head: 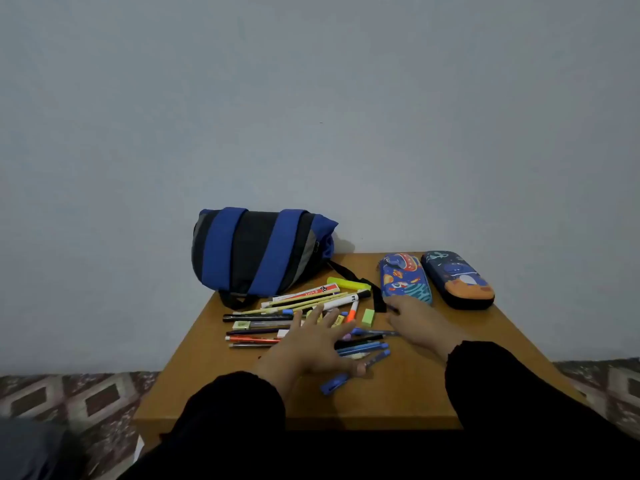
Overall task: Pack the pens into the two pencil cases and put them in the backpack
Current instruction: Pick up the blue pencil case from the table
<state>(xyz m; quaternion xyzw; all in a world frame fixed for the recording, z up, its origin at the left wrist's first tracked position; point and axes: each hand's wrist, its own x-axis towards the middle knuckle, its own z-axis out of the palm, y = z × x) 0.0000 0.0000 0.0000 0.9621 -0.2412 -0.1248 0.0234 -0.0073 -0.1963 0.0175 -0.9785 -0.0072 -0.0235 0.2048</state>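
Observation:
A heap of pens and pencils (298,317) lies scattered in the middle of the small wooden table (398,403). My left hand (311,344) is spread flat over the heap, fingers straight. My right hand (419,320) reaches toward the near end of a blue rocket-print pencil case (405,277); its fingertips are at the case's edge, and a grip is not visible. A second, dark blue and orange pencil case (457,278) lies to the right of the first, zipped. The blue and black backpack (256,251) stands at the table's back left against the wall.
A green eraser (368,317), a yellow highlighter (348,283) and a blue clip-like piece (334,383) lie among the pens. The backpack's black strap (360,284) trails across the table toward the cases. A patterned floor surrounds the table; a plain wall stands behind it.

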